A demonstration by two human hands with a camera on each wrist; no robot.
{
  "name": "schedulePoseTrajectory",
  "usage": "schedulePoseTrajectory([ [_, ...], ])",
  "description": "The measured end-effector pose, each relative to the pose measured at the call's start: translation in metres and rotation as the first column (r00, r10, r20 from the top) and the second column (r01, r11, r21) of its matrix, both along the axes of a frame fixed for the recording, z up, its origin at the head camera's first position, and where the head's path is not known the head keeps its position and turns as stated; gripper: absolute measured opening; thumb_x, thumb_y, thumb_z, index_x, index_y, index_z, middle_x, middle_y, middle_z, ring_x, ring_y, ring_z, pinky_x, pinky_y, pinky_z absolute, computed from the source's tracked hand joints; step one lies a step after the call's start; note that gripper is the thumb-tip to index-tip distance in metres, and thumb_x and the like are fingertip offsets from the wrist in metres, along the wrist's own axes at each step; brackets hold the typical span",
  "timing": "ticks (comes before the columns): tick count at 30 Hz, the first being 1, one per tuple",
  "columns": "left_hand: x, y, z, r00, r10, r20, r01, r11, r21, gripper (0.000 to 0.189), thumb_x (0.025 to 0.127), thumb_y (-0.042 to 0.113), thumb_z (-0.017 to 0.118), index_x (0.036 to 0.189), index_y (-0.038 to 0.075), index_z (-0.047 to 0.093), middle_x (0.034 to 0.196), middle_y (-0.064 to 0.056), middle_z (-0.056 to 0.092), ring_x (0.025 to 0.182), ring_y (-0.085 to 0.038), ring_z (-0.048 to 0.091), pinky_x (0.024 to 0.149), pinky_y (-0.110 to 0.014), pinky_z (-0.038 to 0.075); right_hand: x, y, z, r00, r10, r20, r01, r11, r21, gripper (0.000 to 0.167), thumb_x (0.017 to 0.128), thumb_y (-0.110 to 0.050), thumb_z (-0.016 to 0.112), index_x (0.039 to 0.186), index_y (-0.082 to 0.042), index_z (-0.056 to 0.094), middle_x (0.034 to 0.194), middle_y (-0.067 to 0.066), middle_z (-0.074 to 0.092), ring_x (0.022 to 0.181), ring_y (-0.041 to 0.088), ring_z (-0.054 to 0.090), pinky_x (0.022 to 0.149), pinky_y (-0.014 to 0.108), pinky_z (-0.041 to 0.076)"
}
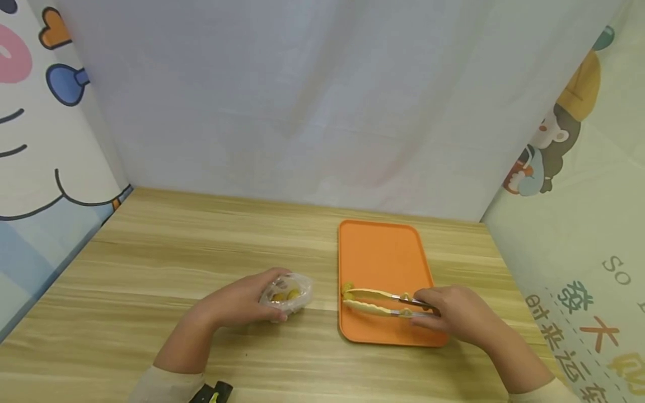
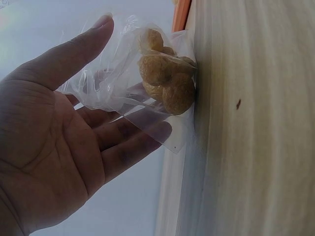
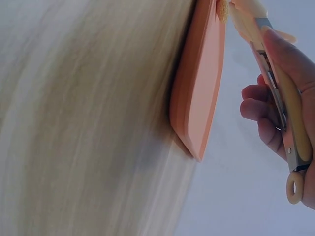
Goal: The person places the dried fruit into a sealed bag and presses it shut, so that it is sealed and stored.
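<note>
My left hand point(image 1: 252, 299) holds a clear plastic bag point(image 1: 304, 285) by its sides, thumb and fingers spread about it. Several round, wrinkled, yellow-brown balls point(image 2: 170, 73) lie at the bottom of the bag, low over the wooden table. My right hand point(image 1: 450, 313) grips food tongs point(image 1: 375, 308) with cream tips and metal arms. The tongs' tips stand a little apart over the orange tray point(image 1: 383, 252). At the tray's left rim, a yellow-brown ball point(image 1: 347, 289) sits by those tips; whether they pinch it, I cannot tell.
The tray lies on the right part of the wood-grain table point(image 1: 201, 240). A pale curtain point(image 1: 282, 112) hangs behind it, with printed cloths at both sides. Near the left sleeve, a black object point(image 1: 214, 393) shows at the bottom edge.
</note>
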State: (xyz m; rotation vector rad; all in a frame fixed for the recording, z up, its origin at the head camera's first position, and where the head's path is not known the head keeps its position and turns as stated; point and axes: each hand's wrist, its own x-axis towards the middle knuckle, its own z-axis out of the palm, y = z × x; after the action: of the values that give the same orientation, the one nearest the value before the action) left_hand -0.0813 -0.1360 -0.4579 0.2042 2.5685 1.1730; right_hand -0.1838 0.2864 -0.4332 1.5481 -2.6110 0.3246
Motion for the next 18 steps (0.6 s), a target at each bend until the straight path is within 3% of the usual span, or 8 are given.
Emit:
schedulePoseTrajectory([
  [9,-0.001,-0.001,-0.001,1.0,-0.008,0.0,0.008,1.0,0.006,0.084,0.078,0.045,0.081,0.148,0.029,0.038,0.133,-0.001,0.054,0.114,-0.019,0.052,0.097,-0.05,0.042,-0.002,-0.006,0.007,0.996,0.021,-0.081,-0.026,0.998,-0.054,0.027,0.082,-0.041,0.077,0.093,-0.019,0.065,0.075,-0.016,0.062,0.061,-0.009,0.045,0.052,0.015,0.04],
  [18,-0.002,-0.002,-0.005,1.0,-0.01,-0.02,0.009,1.0,-0.013,0.085,0.077,0.047,0.081,0.148,0.028,0.038,0.131,-0.001,0.055,0.112,-0.018,0.052,0.097,-0.049,0.042,-0.006,-0.021,0.019,0.996,0.057,-0.076,-0.062,0.996,-0.069,0.025,0.082,-0.039,0.077,0.094,-0.022,0.062,0.073,-0.017,0.058,0.056,-0.009,0.038,0.05,0.014,0.036],
])
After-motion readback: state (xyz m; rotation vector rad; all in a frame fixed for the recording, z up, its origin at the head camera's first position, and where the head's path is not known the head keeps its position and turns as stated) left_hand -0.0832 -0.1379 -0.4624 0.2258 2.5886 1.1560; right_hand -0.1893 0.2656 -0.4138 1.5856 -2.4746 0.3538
